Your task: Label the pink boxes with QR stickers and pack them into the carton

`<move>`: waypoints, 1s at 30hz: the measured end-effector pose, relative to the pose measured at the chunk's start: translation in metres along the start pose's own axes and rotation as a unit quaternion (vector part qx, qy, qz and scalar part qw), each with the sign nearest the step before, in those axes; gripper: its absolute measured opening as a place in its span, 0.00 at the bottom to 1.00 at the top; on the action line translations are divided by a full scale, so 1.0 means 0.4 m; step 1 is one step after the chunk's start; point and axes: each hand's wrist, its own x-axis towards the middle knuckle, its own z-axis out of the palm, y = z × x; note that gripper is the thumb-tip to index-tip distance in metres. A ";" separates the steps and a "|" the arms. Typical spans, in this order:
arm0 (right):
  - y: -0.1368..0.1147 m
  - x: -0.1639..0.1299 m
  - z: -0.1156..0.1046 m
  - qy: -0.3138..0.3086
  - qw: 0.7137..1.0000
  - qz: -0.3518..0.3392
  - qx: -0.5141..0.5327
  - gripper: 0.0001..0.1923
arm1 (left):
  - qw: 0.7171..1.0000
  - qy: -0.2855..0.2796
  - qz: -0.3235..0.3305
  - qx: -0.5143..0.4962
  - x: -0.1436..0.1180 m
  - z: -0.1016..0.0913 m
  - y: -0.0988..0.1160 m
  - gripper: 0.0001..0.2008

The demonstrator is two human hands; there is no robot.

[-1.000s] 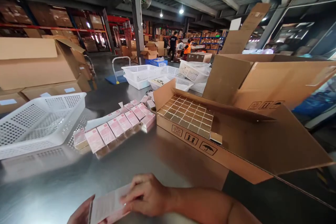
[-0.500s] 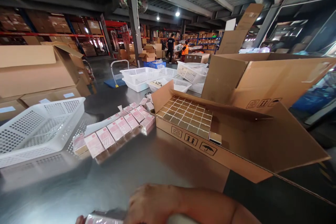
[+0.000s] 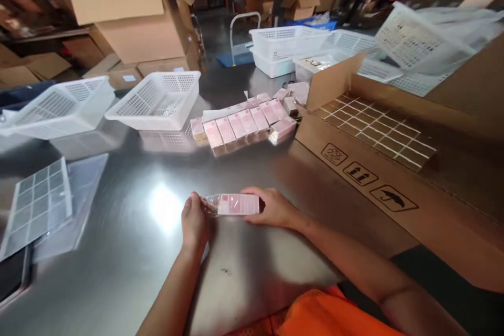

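A small pink-and-white box [image 3: 238, 204] lies level between my hands, just over the metal table. My right hand [image 3: 275, 208] is closed round its right end, thumb behind and fingers in front. At the other end, crinkled clear plastic film [image 3: 211, 203] sticks out, and my left hand [image 3: 193, 222] pinches it. Beyond them, a row of similar pink boxes [image 3: 248, 123] in shiny film lies on the table. To the right stands an open carton [image 3: 346, 160] holding closely packed small boxes [image 3: 374, 125] in a grid.
White perforated baskets stand at the left [image 3: 157, 100] and far left [image 3: 74, 107], with more [image 3: 289, 42] at the back. A gridded sheet [image 3: 39, 205] lies on clear plastic at left, beside a dark flat device [image 3: 16, 275]. Large cartons [image 3: 137, 21] are stacked behind.
My view has swung down and left. Both hands now show fully around the pink box, which was mostly cut off at the bottom edge before.
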 end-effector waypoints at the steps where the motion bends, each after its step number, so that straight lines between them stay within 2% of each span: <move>1: -0.005 0.002 -0.006 0.001 1.000 0.000 0.005 0.30 | 1.000 0.023 0.009 0.004 0.001 -0.004 -0.001 0.27; 6: -0.051 -0.015 -0.004 -0.007 0.997 0.022 0.079 0.27 | 0.984 0.113 0.138 0.024 -0.010 -0.022 0.020 0.23; 10: -0.078 -0.020 0.020 -0.017 0.978 0.062 0.197 0.26 | 0.965 0.134 0.222 0.040 -0.002 -0.040 0.035 0.22; 12: -0.083 -0.015 0.036 -0.012 0.942 0.121 0.313 0.26 | 0.961 0.133 0.236 0.053 0.012 -0.055 0.046 0.21; 15: -0.082 -0.002 0.060 0.036 0.861 0.211 0.461 0.25 | 0.951 0.136 0.268 0.077 0.024 -0.073 0.059 0.17; 17: -0.080 0.009 0.072 0.068 0.837 0.230 0.491 0.25 | 0.938 0.116 0.307 0.110 0.008 -0.069 0.055 0.18; 21: -0.080 0.020 0.091 0.135 0.779 0.243 0.562 0.27 | 0.895 -0.027 0.392 0.211 -0.074 -0.014 0.016 0.20; 22: -0.080 0.018 0.097 0.149 0.767 0.245 0.574 0.28 | 0.883 -0.048 0.407 0.229 -0.093 0.001 0.004 0.19; 25: -0.083 0.007 0.113 0.167 0.762 0.241 0.578 0.31 | 0.858 -0.057 0.441 0.258 -0.117 0.028 -0.020 0.16; 30: -0.077 -0.008 0.133 0.175 0.761 0.233 0.580 0.32 | 0.832 -0.072 0.483 0.263 -0.096 0.016 -0.021 0.06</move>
